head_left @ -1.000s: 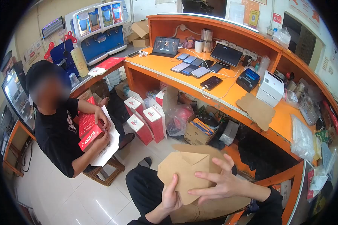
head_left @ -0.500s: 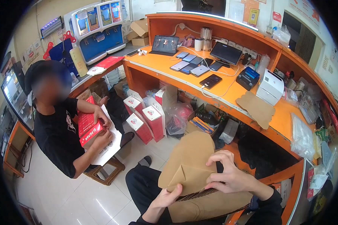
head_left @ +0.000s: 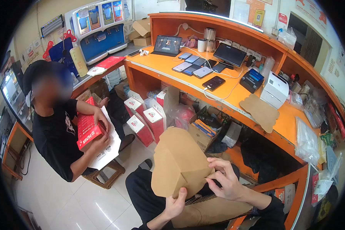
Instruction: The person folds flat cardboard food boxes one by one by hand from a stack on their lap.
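A partly folded brown cardboard box point(head_left: 176, 161) is tilted up over my lap, with creased flaps along its near side. My left hand point(head_left: 175, 205) grips its lower edge, thumb on the outside and fingers hidden beneath. At the right corner, my right hand point(head_left: 228, 182) pinches a flap between thumb and fingers. Under both hands, a pile of flat brown cardboard point(head_left: 209, 211) rests across my legs.
To the left a seated person point(head_left: 57, 122) folds a red and white box point(head_left: 90, 130). Several red-and-white boxes point(head_left: 152, 117) stand on the floor. Phones point(head_left: 213, 82), a printer point(head_left: 275, 90) and a flat brown cardboard piece point(head_left: 260, 111) lie on the orange counter point(head_left: 226, 94).
The brown box has turned and tipped upward, its folded corner now more raised. My right hand has moved slightly with the flap; my left hand has shifted a little down.
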